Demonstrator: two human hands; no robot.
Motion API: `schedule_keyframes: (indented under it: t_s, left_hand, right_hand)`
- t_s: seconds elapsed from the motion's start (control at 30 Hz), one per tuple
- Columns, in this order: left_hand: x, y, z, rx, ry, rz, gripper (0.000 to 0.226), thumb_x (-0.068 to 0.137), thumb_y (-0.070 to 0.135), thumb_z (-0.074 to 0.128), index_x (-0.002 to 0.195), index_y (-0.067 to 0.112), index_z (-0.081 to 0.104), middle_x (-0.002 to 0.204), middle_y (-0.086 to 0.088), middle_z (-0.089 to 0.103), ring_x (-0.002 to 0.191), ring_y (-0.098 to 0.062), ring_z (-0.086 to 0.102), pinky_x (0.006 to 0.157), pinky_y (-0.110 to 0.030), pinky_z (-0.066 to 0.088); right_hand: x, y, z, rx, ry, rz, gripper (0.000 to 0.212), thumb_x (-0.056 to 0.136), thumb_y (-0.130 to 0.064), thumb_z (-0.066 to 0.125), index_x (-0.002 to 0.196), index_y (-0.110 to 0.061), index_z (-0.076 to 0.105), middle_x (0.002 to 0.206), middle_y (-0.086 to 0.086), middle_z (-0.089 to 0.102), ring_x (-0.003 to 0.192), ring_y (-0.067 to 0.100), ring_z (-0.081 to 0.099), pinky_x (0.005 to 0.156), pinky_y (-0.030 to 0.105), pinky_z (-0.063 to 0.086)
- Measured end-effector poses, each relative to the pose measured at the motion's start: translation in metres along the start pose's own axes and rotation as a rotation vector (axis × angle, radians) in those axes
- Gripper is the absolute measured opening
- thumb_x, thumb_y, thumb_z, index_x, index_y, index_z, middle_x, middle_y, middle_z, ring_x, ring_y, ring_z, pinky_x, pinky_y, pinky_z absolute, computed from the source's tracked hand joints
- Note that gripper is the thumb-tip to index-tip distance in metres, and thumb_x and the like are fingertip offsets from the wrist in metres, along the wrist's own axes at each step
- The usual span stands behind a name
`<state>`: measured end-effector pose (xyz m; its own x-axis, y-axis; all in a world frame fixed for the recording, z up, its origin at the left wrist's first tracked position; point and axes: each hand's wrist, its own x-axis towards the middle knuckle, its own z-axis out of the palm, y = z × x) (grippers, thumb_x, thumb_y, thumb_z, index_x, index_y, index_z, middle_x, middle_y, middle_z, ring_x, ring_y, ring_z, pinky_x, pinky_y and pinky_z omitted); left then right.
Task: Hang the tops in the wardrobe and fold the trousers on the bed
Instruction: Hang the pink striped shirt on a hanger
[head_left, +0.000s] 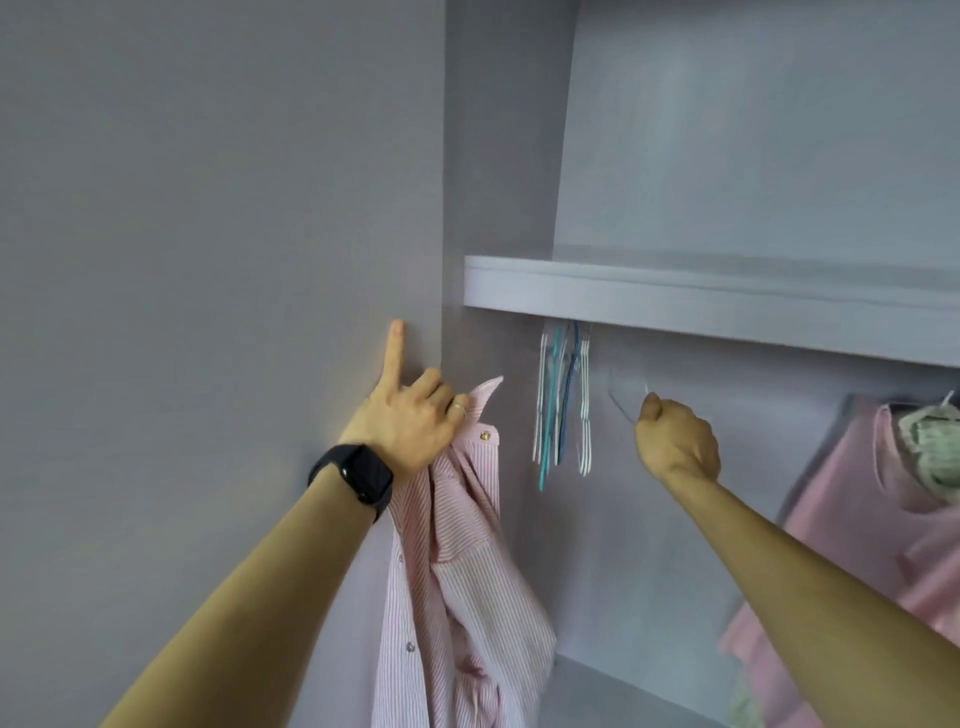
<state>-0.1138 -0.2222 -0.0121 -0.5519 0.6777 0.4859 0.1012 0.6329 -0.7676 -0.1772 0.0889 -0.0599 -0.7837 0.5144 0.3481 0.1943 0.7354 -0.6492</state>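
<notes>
A pink-and-white striped shirt (457, 582) hangs from my left hand (405, 415), which grips it at the collar with the index finger pointing up against the wardrobe's side panel (493, 156). My right hand (675, 441) is closed in a fist inside the wardrobe, around a blurred pale hanger (623, 400) just right of several empty white and blue hangers (563, 405) hanging under the shelf (727, 301). A pink top (857, 519) hangs at the right edge.
The lilac wall (208, 208) fills the left half. The shelf runs across above the hanging space. The wardrobe's lower ledge (613, 686) lies below. A black watch (358, 480) is on my left wrist.
</notes>
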Motion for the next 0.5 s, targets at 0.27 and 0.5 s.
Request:
schedule_keyframes:
  t_s: [0.27,0.5]
  left_hand:
    - [0.014,-0.002,-0.029,-0.690,-0.536,-0.235,0.030,0.102,0.017,0.038,0.129,0.013,0.051,0.118,-0.008,0.066,0.113,-0.030,0.060,0.122,-0.049,0.017]
    - [-0.007,0.076,-0.110,-1.830,-0.677,-0.677,0.048,0.090,0.059,0.062,0.087,0.011,0.064,0.067,0.003,0.055,0.060,-0.016,0.048,0.056,-0.022,0.040]
  right_hand:
    - [-0.087,0.045,-0.109,0.015,-0.059,0.086,0.043,0.105,-0.041,0.034,0.075,-0.017,0.053,0.091,0.020,0.069,0.087,0.040,0.062,0.071,0.037,0.041]
    - [-0.202,0.103,-0.207,0.338,-0.039,0.243,0.049,0.103,-0.032,0.052,0.058,-0.012,0.049,0.050,0.003,0.048,0.052,0.012,0.048,0.060,0.030,0.038]
